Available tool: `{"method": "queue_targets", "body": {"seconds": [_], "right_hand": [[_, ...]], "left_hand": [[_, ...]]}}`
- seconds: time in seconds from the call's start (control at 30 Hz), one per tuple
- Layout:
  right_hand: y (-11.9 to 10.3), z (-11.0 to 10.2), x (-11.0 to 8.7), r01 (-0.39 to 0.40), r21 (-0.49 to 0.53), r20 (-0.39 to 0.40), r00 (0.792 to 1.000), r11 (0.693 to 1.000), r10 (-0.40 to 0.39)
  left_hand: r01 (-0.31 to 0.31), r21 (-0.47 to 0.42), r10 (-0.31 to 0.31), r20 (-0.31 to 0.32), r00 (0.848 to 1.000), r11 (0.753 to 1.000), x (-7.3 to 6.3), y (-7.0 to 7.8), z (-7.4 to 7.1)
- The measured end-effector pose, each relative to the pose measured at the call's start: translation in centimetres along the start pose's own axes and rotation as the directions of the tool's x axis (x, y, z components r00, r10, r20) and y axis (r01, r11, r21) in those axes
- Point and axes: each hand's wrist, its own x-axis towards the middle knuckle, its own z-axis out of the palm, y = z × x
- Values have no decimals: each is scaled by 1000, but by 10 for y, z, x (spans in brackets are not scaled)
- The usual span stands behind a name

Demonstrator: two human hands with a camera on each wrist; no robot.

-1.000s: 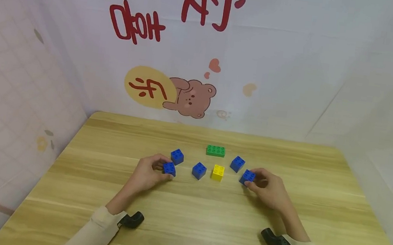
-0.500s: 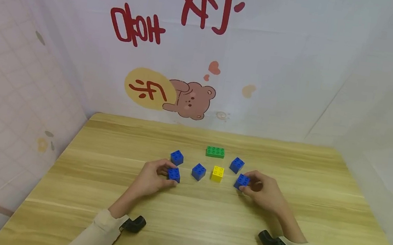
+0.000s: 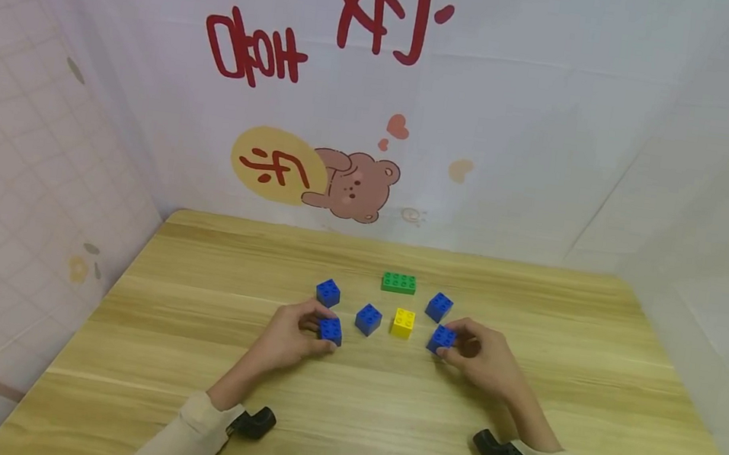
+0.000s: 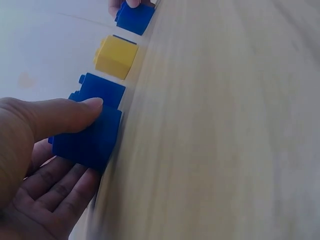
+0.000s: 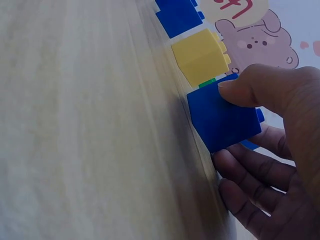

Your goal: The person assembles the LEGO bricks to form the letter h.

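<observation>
My left hand (image 3: pixel 290 334) pinches a blue toy brick (image 3: pixel 331 331) between thumb and fingers, just left of the middle blue brick (image 3: pixel 368 319). On the other side, my right hand (image 3: pixel 487 357) pinches another blue brick (image 3: pixel 441 340) in the same way. A yellow brick (image 3: pixel 403 323) stands between the two hands, beside the middle blue one. In the left wrist view the thumb lies across the held brick's (image 4: pixel 87 137) side. The right wrist view has the thumb on its own blue brick (image 5: pixel 225 115), low over or on the wood; I cannot tell which.
Behind the hands are two more blue bricks, one at left (image 3: pixel 328 293) and one at right (image 3: pixel 439 307). A long green brick (image 3: pixel 398 283) lies farther back. The wooden table (image 3: pixel 338 424) ends at a printed cloth wall (image 3: pixel 523 125).
Both hands have moved inward and slightly nearer to me with their blue bricks, the left one rightward and the right one leftward. The loose bricks have stayed where they were.
</observation>
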Motion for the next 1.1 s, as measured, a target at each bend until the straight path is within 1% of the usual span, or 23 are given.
{"method": "queue_targets", "body": {"seconds": [0.2, 0.43, 0.47, 0.6, 0.77, 0.87, 1.07, 1.1], "right_hand": [[-1, 2, 0, 5, -12, -2, 1000, 1000, -5], [-9, 6, 1, 16, -3, 31, 999, 1000, -16], [-10, 7, 1, 18, 0, 34, 999, 1000, -18], [-11, 10, 1, 28, -2, 33, 999, 1000, -28], [-12, 12, 2, 53, 9, 32, 998, 999, -53], [-13, 14, 2, 63, 8, 42, 997, 998, -63], [-18, 18, 3, 69, 14, 68, 995, 998, -70], [-19, 18, 3, 72, 16, 71, 995, 997, -73]], "left_hand": [[-10, -20, 11, 14, 1000, 1000, 0, 2, 7], [-14, -47, 15, 31, 999, 999, -2, 5, 14], [-22, -47, 24, 36, 999, 999, -3, 5, 16], [-26, -52, 28, 49, 998, 998, -4, 7, 20], [-27, -57, 30, 49, 998, 998, -4, 8, 25], [-41, -60, 44, 49, 998, 997, -4, 8, 27], [-44, -75, 48, 52, 997, 996, -3, 12, 34], [-38, -80, 42, 52, 998, 996, -3, 13, 36]]}}
